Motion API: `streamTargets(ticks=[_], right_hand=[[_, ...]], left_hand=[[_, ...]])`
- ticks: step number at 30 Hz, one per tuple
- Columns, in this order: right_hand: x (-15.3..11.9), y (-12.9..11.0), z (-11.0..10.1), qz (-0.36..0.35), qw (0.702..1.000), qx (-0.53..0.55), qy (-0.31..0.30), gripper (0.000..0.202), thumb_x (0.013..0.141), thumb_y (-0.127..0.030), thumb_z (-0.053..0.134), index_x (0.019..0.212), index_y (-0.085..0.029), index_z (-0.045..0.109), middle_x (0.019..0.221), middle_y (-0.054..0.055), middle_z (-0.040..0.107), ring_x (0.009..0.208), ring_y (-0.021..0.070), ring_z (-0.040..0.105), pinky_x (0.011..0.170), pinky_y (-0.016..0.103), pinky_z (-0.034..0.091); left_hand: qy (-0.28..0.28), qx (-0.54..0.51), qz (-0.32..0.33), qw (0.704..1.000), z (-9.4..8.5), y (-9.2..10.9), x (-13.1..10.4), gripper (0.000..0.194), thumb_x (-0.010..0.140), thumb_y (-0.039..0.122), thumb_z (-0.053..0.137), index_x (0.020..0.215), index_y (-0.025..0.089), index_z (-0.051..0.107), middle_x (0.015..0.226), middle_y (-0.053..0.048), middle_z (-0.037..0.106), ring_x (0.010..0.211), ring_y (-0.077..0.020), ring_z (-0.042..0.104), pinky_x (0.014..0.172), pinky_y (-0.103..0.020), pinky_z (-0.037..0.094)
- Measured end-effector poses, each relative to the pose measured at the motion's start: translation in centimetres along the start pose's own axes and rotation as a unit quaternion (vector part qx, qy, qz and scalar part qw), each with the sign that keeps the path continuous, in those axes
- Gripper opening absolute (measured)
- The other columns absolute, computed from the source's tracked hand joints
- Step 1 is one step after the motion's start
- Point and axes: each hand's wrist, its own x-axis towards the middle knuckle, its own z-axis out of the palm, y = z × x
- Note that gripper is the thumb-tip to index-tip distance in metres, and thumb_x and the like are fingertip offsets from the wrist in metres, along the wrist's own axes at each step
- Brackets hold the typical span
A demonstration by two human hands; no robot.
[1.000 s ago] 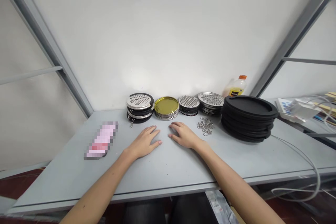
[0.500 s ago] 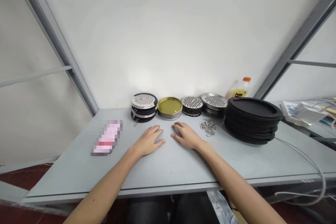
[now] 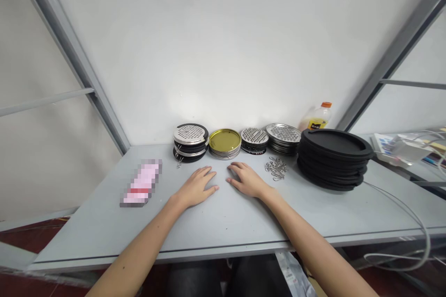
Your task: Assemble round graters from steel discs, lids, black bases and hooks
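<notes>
My left hand (image 3: 197, 187) lies palm down on the grey table (image 3: 223, 222), fingers apart, holding nothing. Opposite it, my right hand (image 3: 245, 180) rests flat with its fingers spread, also holding nothing. Behind them, along the wall, stand a stack of perforated metal discs with black rings (image 3: 190, 134), a stack of gold-coloured round lids (image 3: 225, 141), a stack of spiked grater discs (image 3: 254, 137) and a stack of silver grater discs (image 3: 284, 133). A pile of small metal clips (image 3: 276, 168) lies right of my right hand. Farther right is a tall stack of black round rings (image 3: 332, 160).
A blurred pink object (image 3: 142, 183) lies at the left. At the back right stands a bottle with an orange cap (image 3: 320, 116). A white cable (image 3: 414, 216) loops over the right front edge, and a power strip (image 3: 386, 148) lies beyond the table's right side.
</notes>
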Motion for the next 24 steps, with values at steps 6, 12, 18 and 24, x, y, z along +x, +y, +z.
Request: streamTargets(ticks=[6, 12, 18, 24], right_hand=[[0.1, 0.2, 0.2, -0.007, 1.0, 0.02, 0.021, 0.041, 0.087, -0.036, 0.057, 0.121, -0.013, 0.059, 0.123, 0.018, 0.059, 0.117, 0.0291, 0.054, 0.098, 0.042, 0.043], [0.5, -0.4, -0.2, 0.008, 0.989, 0.087, 0.121, 0.028, 0.089, -0.03, 0.052, 0.112, -0.018, 0.063, 0.116, 0.012, 0.064, 0.109, 0.0245, 0.058, 0.096, 0.04, 0.046], [2.8, 0.3, -1.3, -0.023, 0.973, 0.04, 0.228, 0.031, 0.09, -0.024, 0.049, 0.118, -0.018, 0.06, 0.119, 0.011, 0.062, 0.113, 0.0245, 0.054, 0.099, 0.04, 0.043], [6.5, 1.6, -2.2, -0.016, 0.986, -0.086, 0.145, 0.022, 0.09, -0.028, 0.054, 0.099, -0.019, 0.072, 0.107, 0.009, 0.07, 0.114, 0.0282, 0.053, 0.1, 0.043, 0.039]], left_hand=[[-0.003, -0.005, -0.008, 1.0, -0.1, 0.1, 0.0, 0.056, 0.093, 0.051, 0.045, 0.138, 0.017, 0.048, 0.15, -0.015, 0.038, 0.139, -0.0272, 0.032, 0.114, -0.043, 0.026], [-0.005, -0.004, -0.008, 1.0, -0.1, 0.1, 0.0, 0.056, 0.093, 0.051, 0.045, 0.138, 0.018, 0.048, 0.15, -0.014, 0.038, 0.139, -0.0276, 0.033, 0.114, -0.043, 0.027], [-0.008, -0.005, -0.007, 1.0, -0.1, -0.2, 0.0, 0.057, 0.093, 0.052, 0.045, 0.138, 0.018, 0.048, 0.15, -0.014, 0.038, 0.139, -0.0286, 0.033, 0.114, -0.044, 0.026], [0.0, -0.013, -0.004, 1.0, 0.0, -0.6, 0.0, 0.055, 0.092, 0.052, 0.046, 0.137, 0.02, 0.049, 0.149, -0.012, 0.039, 0.138, -0.0285, 0.034, 0.114, -0.042, 0.028]])
